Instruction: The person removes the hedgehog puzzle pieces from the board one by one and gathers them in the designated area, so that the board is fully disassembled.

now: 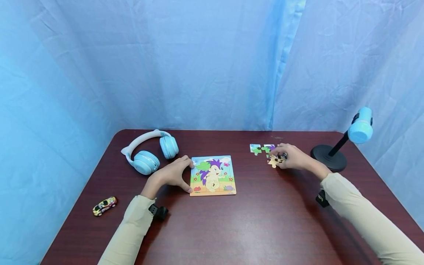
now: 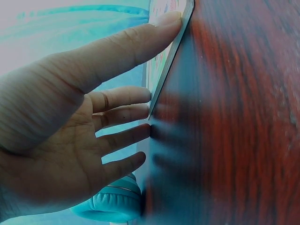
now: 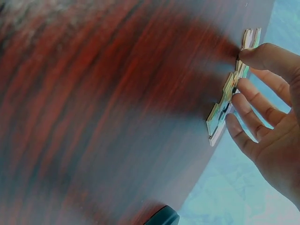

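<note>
A square picture puzzle [image 1: 213, 176] of a purple-haired hedgehog lies flat near the middle of the table. My left hand [image 1: 172, 173] rests at its left side, thumb at the near corner and fingers by the far corner. In the left wrist view the thumb touches the puzzle's edge [image 2: 169, 63], with the other fingers extended. Farther right, my right hand [image 1: 294, 156] touches loose puzzle pieces [image 1: 274, 161] with spread fingers and partly covers them. In the right wrist view, its thumb and fingertips lie on the pieces [image 3: 220, 115]. Another piece [image 1: 255, 148] lies to their left.
Light blue cat-ear headphones [image 1: 145, 162] lie at the back left, close to my left forearm. A small colourful toy car [image 1: 105, 206] sits at the left. On the right stands a blue microphone [image 1: 360, 127] on a round black base [image 1: 328, 158], near my right wrist.
</note>
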`<move>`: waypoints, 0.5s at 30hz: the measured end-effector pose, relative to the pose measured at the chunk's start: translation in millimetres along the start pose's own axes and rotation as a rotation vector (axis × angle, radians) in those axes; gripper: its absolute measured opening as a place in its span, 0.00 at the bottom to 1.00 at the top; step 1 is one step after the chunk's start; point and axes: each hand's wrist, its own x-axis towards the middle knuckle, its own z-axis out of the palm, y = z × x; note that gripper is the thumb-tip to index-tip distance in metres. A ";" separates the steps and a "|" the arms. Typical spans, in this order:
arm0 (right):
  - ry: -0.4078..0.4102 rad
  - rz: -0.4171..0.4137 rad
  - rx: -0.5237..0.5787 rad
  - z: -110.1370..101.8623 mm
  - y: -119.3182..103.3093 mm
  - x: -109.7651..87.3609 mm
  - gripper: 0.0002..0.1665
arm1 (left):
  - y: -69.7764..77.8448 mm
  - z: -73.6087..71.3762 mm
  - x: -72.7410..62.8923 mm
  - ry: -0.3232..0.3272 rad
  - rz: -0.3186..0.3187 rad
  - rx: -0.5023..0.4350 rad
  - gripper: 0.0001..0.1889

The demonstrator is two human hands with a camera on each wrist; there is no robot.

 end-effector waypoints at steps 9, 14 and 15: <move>0.001 -0.003 -0.009 -0.3 -0.4 1.0 0.24 | -0.3 0.6 0.2 0.003 -0.007 -0.009 0.37; 0.049 -0.069 -0.015 1.9 -5.7 2.6 0.24 | 0.7 0.1 0.6 0.000 -0.010 -0.006 0.37; 0.059 -0.087 -0.014 3.3 -8.4 3.4 0.24 | 0.9 0.1 0.7 -0.001 -0.010 -0.006 0.37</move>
